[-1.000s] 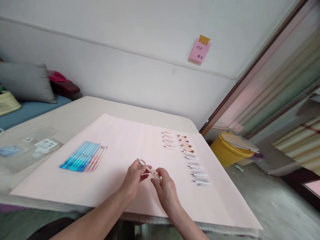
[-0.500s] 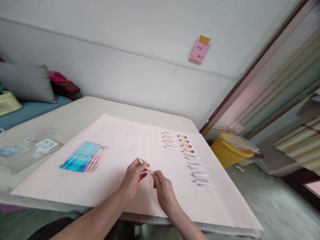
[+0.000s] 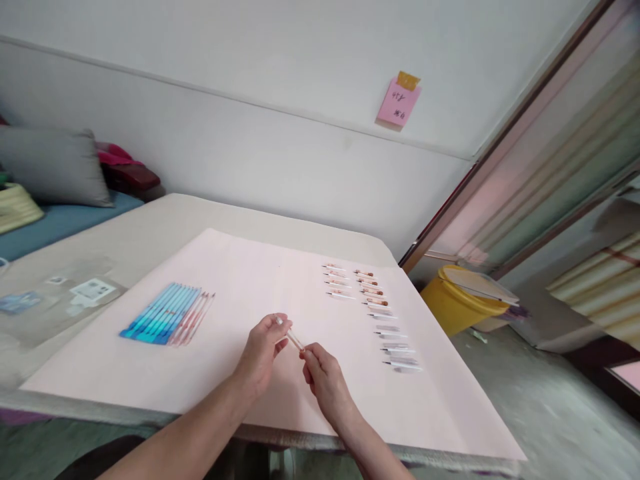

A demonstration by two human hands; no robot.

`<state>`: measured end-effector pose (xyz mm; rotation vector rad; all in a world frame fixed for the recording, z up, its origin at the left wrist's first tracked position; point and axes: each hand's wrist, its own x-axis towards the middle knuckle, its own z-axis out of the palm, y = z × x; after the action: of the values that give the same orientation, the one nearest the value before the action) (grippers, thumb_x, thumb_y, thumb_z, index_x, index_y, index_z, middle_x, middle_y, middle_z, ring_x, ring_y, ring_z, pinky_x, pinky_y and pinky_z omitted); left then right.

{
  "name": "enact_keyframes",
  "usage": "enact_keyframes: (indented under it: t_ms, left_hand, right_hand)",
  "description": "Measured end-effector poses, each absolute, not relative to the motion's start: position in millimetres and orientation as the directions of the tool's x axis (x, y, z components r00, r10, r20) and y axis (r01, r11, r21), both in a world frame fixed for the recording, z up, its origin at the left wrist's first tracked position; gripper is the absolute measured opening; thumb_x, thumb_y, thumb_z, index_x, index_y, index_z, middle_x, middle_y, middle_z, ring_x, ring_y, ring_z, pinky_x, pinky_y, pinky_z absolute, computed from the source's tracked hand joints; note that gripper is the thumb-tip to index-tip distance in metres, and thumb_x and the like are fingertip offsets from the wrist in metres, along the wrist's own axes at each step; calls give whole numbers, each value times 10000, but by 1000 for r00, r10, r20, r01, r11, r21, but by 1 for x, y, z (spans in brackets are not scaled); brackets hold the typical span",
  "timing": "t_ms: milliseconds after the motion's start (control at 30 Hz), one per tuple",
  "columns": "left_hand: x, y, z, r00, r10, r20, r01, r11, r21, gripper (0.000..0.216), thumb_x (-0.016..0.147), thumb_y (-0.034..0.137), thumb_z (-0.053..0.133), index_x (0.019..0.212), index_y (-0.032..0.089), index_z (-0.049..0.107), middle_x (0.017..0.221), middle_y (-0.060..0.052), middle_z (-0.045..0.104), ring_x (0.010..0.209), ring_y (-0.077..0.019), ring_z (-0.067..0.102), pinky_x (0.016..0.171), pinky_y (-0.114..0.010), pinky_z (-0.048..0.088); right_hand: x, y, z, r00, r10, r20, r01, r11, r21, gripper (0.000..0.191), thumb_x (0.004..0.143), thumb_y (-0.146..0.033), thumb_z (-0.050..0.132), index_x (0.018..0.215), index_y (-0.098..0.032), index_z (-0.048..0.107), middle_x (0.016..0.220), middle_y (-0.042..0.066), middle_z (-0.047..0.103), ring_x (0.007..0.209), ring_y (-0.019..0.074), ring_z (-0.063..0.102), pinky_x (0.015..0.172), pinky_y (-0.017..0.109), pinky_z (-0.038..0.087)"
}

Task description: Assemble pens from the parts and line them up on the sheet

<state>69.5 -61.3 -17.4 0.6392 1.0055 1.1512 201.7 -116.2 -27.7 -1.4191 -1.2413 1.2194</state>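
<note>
A slim white pen is held between my two hands above the pink sheet, sloping down toward the right. My left hand pinches its upper end, which sticks out a little past the thumb. The fingers of my right hand are closed on the lower end. To the left lie a row of blue pens and several pinkish-red ones, side by side. On the right, white pens or refills with dark tips lie in two columns, some with brown parts.
The pink sheet covers much of a beige-topped table. Clear packaging lies at the left. A yellow bin stands on the floor beyond the right edge. A pink note is taped to the wall.
My left fingers have shifted up over the pen's upper end, covering more of it. My right hand has moved slightly left. The laid-out pens are unchanged.
</note>
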Motion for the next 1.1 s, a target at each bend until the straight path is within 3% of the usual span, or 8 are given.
enact_keyframes:
  t_ms: [67, 167, 367, 500, 733, 900, 1000, 1100]
  left_hand:
    - [68, -61, -18, 21, 950, -312, -409, 293, 864, 297, 639, 377, 709, 832, 177, 601, 828, -12, 596, 802, -129, 556, 746, -267, 417]
    - [65, -58, -18, 31, 954, -299, -429, 282, 858, 348, 630, 293, 720, 926, 174, 581, 756, -7, 593, 766, -132, 561, 757, -281, 419]
    - [65, -57, -16, 74, 941, -330, -486, 323, 812, 453, 630, 269, 729, 1035, 180, 547, 904, -64, 633, 890, -169, 583, 804, -308, 417]
    - [67, -59, -17, 0, 942, -335, -458, 298, 838, 428, 601, 296, 752, 962, 177, 555, 733, 12, 557, 742, -121, 555, 757, -284, 425]
    - [66, -55, -17, 54, 964, -262, -495, 254, 831, 495, 570, 258, 766, 1004, 167, 547, 643, 20, 563, 747, -151, 594, 742, -295, 437]
    - [66, -56, -17, 62, 956, -286, -509, 277, 815, 456, 604, 237, 745, 1005, 153, 546, 770, -51, 638, 841, -176, 609, 799, -319, 441]
    - [67, -58, -19, 18, 949, -316, -478, 286, 830, 436, 615, 270, 738, 994, 150, 558, 785, -46, 635, 782, -149, 597, 788, -312, 443]
    - [66, -58, -20, 31, 955, -293, -457, 274, 846, 444, 595, 256, 743, 987, 148, 563, 713, -18, 612, 704, -131, 583, 758, -305, 447]
  right_hand:
    - [200, -118, -28, 23, 996, -81, 188, -84, -978, 269, 873, -409, 437, 767, -179, 528, 516, -62, 430, 456, 68, 341, 439, 195, 243]
    - [199, -119, -26, -6, 986, -170, 95, -168, -981, 274, 866, -416, 438, 768, -176, 526, 485, -75, 401, 410, 57, 288, 405, 196, 201]
    - [198, -115, -25, -45, 964, -261, -83, -264, -961, 310, 824, -467, 492, 766, -164, 517, 457, -89, 387, 348, 27, 203, 367, 199, 94]
    - [197, -115, -26, -27, 970, -243, -98, -245, -965, 308, 822, -463, 518, 764, -161, 526, 453, -88, 392, 354, 25, 232, 368, 192, 98]
    - [206, -116, -23, -305, 855, -419, -457, -517, -724, 311, 759, -465, 609, 791, -167, 525, 491, -106, 374, 320, -4, 123, 365, 190, 56]
    - [202, -116, -22, -230, 889, -396, -454, -458, -764, 307, 765, -452, 608, 773, -158, 522, 479, -94, 403, 309, -3, 151, 361, 193, 52]
    - [200, -116, -21, -133, 922, -362, -401, -385, -832, 298, 778, -438, 601, 766, -152, 521, 489, -76, 440, 315, 1, 188, 361, 198, 48]
    - [201, -117, -22, -200, 901, -385, -443, -434, -785, 293, 775, -439, 600, 781, -157, 521, 479, -88, 425, 306, 1, 165, 361, 196, 54]
